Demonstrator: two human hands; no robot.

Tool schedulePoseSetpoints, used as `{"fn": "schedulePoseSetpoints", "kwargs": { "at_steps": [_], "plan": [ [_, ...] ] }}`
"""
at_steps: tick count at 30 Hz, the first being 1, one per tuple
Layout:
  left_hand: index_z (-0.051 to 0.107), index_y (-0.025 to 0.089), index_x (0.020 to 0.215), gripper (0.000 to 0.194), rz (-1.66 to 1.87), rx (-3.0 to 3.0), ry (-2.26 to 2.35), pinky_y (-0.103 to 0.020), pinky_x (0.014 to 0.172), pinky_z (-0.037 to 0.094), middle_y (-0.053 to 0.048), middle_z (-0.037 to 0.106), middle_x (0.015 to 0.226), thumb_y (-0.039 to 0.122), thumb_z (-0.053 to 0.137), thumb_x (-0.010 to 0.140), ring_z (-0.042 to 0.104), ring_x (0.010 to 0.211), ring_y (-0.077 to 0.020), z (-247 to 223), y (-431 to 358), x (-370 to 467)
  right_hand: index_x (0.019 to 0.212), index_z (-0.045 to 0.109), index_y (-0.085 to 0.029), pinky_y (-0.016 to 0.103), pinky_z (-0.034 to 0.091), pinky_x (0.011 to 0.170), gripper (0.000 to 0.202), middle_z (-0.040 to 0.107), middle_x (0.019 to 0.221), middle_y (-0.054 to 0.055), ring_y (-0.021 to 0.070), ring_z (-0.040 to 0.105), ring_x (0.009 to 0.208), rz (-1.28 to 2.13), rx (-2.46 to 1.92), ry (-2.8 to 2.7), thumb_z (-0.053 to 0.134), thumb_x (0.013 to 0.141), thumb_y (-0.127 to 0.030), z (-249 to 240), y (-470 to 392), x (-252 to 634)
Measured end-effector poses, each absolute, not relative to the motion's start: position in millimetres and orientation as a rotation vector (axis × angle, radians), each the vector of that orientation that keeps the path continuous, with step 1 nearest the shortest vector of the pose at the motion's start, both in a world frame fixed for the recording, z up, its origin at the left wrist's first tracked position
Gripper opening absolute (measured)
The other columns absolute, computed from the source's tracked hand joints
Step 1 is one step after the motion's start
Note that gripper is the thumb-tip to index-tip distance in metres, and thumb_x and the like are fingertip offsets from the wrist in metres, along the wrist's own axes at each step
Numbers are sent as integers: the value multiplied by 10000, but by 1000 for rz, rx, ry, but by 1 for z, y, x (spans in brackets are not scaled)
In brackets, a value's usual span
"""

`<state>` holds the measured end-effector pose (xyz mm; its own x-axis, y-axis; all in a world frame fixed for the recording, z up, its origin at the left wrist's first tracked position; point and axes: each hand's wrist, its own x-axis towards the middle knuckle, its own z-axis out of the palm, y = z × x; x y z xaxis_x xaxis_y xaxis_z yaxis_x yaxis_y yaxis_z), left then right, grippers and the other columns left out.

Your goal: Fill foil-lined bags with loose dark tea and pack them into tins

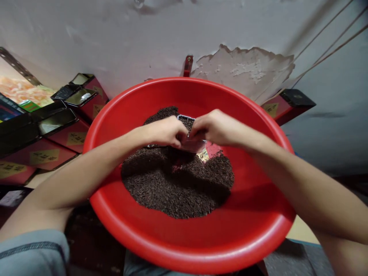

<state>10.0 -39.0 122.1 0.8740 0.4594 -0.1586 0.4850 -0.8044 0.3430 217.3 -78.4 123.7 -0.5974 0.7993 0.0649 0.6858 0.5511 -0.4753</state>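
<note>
A wide red basin (258, 214) holds a heap of dark, thin pellets (178, 191) that look like loose dried leaf or grain. In the middle of it a tin (209, 150) with red and gold print shows in part; more dark pellets fill its top. A clear plastic bag (194, 146) lines or covers the tin's mouth. My left hand (168, 132) is closed on the bag's edge from the left. From the right, my right hand (217, 128) pinches the same edge, the two hands nearly touching. Both fingertips and much of the tin are hidden.
Several red and black tins (77, 132) stand at the left, some with plastic inside. Another tin (287, 103) is behind the basin at the right. A pale wall with peeling paint (247, 65) rises behind. Strings (324, 53) hang at the upper right.
</note>
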Motion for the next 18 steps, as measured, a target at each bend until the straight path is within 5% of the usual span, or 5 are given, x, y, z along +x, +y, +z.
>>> {"fn": "schedulePoseSetpoints", "kwargs": {
  "at_steps": [3, 6, 12, 18],
  "plan": [
    [804, 179, 931, 167, 556, 2706, 709, -260, 811, 537, -14, 804, 887, 86, 679, 870, 726, 810, -135, 118, -27, 8, 891, 849, -233, 294, 572, 808, 166, 810, 900, 36, 183, 732, 799, 297, -1306, -2246, 689, 863, -202, 130, -67, 236],
    [786, 170, 1002, 177, 777, 2804, 675, -289, 850, 560, -61, 810, 1009, 114, 630, 939, 744, 915, -165, 99, -18, 8, 884, 848, -250, 328, 589, 866, 194, 820, 940, 37, 216, 761, 874, 196, -1302, -2231, 661, 872, -202, 122, -61, 238],
    [779, 205, 1125, 202, 640, 2970, 758, -326, 892, 573, -86, 776, 1284, 225, 611, 1015, 719, 1156, -219, 88, -3, -1, 888, 851, -254, 343, 603, 862, 263, 827, 915, 33, 227, 776, 855, 195, -1348, -2296, 631, 836, -119, 110, -55, 235],
    [766, 217, 1248, 297, 316, 2908, 1213, -354, 942, 563, -102, 792, 1236, 326, 607, 1023, 725, 1142, -251, 99, 4, -11, 895, 847, -237, 366, 586, 909, 229, 825, 966, 43, 232, 756, 930, 167, -1292, -2312, 670, 829, -108, 109, -53, 238]
  ]
}}
